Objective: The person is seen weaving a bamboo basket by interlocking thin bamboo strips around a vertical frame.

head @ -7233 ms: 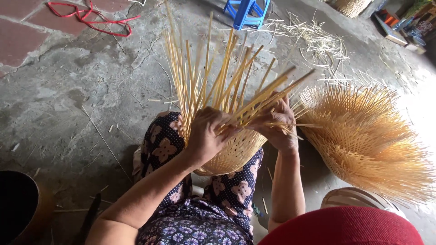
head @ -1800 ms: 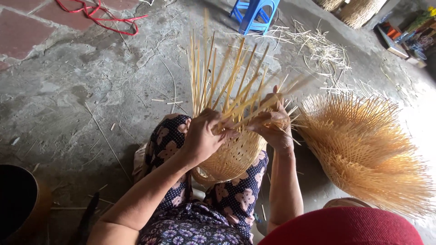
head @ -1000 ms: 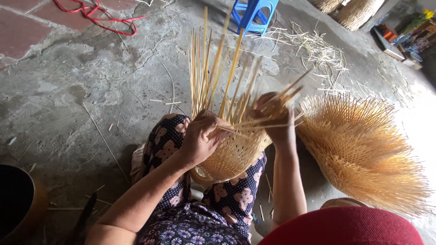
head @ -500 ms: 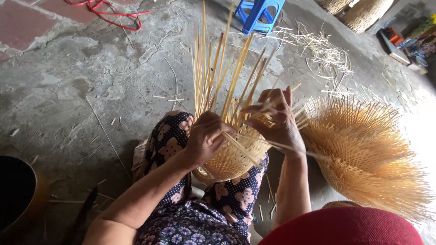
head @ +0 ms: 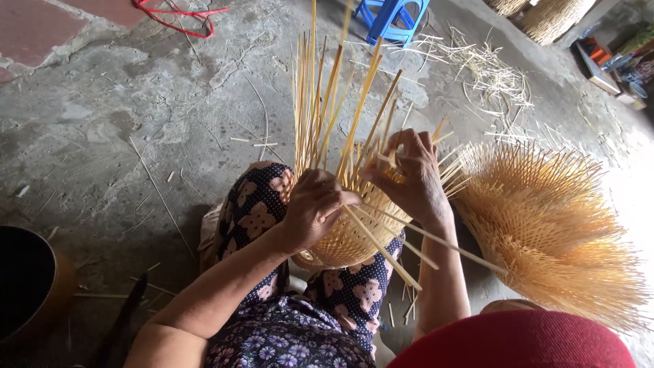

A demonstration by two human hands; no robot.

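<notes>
A half-woven bamboo basket [head: 351, 235] rests on my lap, its long pale upright strips [head: 327, 102] fanning away from me. My left hand [head: 315, 206] grips the basket's woven rim on the left side. My right hand [head: 409, 176] pinches and bends several strips at the rim on the right. Loose strip ends [head: 436, 240] stick out toward my right forearm. My knees in dark flowered cloth [head: 255, 204] sit under the basket.
A stack of unfinished baskets with splayed strips [head: 552, 225] lies on the concrete floor at the right. A blue plastic stool [head: 392, 15], scattered bamboo offcuts [head: 484, 65], a red cord [head: 174, 12] and a dark round pot [head: 27, 283] surround me.
My right hand has shifted along the rim, bending strips over, and the basket has turned slightly. My left hand stays clamped on the rim.
</notes>
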